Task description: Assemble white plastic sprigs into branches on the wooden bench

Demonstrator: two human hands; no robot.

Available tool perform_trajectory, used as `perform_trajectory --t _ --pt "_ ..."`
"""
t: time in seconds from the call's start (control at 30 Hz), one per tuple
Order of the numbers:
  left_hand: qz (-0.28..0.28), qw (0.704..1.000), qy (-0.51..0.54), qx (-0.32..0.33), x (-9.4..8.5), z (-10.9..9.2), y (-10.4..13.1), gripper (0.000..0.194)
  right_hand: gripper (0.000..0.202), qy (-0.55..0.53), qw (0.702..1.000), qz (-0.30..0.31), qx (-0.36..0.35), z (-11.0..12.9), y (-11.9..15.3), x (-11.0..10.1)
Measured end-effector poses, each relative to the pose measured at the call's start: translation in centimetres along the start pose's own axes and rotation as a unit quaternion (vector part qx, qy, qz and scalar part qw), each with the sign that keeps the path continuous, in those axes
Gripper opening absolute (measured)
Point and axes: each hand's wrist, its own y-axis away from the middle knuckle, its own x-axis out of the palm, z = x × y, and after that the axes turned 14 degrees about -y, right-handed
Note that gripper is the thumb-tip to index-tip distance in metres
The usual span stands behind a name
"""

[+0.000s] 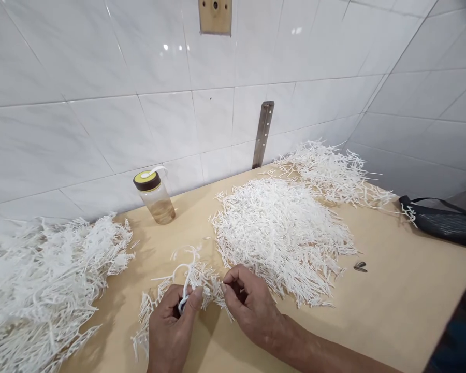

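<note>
My left hand (174, 324) is closed around a thin, white, branching plastic strand (186, 280), whose curled end rises above the fingers. A dark bit shows inside the grip, too small to name. Just to the right, my right hand (252, 305) pinches thumb and forefinger together; whatever may be between them is too small to make out. Beneath and behind both hands lies a small scatter of white plastic pieces (207, 280). Beyond my right hand spreads a large heap of short white pieces (275, 233).
A big pile of tangled white strands (42, 295) covers the left side. Another tangle (326, 168) sits at the back right. On the tan table (392, 295) stand a clear bottle (157, 199) and a black pouch (446, 220). A metal strip (263, 134) leans against the tiled wall.
</note>
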Motion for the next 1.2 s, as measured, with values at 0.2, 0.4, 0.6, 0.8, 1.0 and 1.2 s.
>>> perform_trajectory --t 0.2,0.4,0.6,0.8,1.0,1.2 --pt "0.013 0.999 0.042 -0.027 -0.3 -0.7 0.4 0.042 0.008 0.111 0.983 -0.083 -0.123 1.8 -2.5 -4.0" --pt "0.044 0.996 0.065 -0.049 -0.2 -1.0 0.6 0.045 0.018 0.179 0.952 -0.224 -0.104 2.8 -3.9 -7.1" --pt "0.085 0.993 0.075 -0.041 -0.4 -0.3 0.1 0.040 0.017 0.091 0.981 -0.162 -0.058 2.7 -2.4 -5.1" --pt "0.142 0.981 0.132 -0.026 -0.8 0.6 -0.2 0.038 0.031 0.024 0.995 0.047 0.084 2.4 -0.6 -2.0" --pt "0.149 0.979 0.139 -0.010 -0.8 0.6 -0.1 0.037 0.029 0.006 0.987 0.115 0.111 2.4 -0.5 -1.2" --pt "0.139 0.981 0.133 -0.022 -0.6 0.5 0.0 0.034 0.026 -0.002 0.983 0.105 0.149 1.6 -0.3 -0.8"
